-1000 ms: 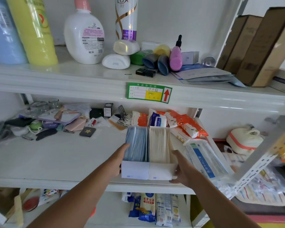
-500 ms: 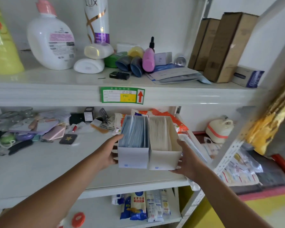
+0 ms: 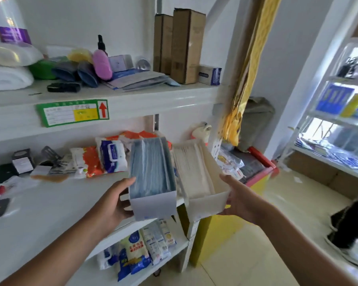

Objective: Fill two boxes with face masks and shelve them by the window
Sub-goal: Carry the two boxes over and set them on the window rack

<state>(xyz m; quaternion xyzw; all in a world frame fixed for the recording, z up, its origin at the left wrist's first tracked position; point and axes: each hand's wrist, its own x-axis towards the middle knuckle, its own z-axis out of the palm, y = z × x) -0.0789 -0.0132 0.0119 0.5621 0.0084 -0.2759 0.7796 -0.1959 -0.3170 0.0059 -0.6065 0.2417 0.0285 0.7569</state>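
Two open white boxes are held in the air side by side, off the shelf. The box of blue masks (image 3: 153,201) is gripped at its left side by my left hand (image 3: 114,203). The box of white masks (image 3: 205,205) tilts to the right, with my right hand (image 3: 240,201) under and beside it. Both boxes are full of upright masks. A white shelf unit by the window (image 3: 337,120) stands at the far right with blue and yellow goods on it.
The white middle shelf (image 3: 39,213) lies at left with wipe packs (image 3: 112,155) and small clutter at the back. Brown cartons (image 3: 180,46) stand on the upper shelf. A yellow counter (image 3: 219,228) is below the boxes. Tiled floor opens toward the right.
Both boxes have been lifted off the middle shelf and carried rightward past its end. The view has swung right, bringing the window shelf into sight.
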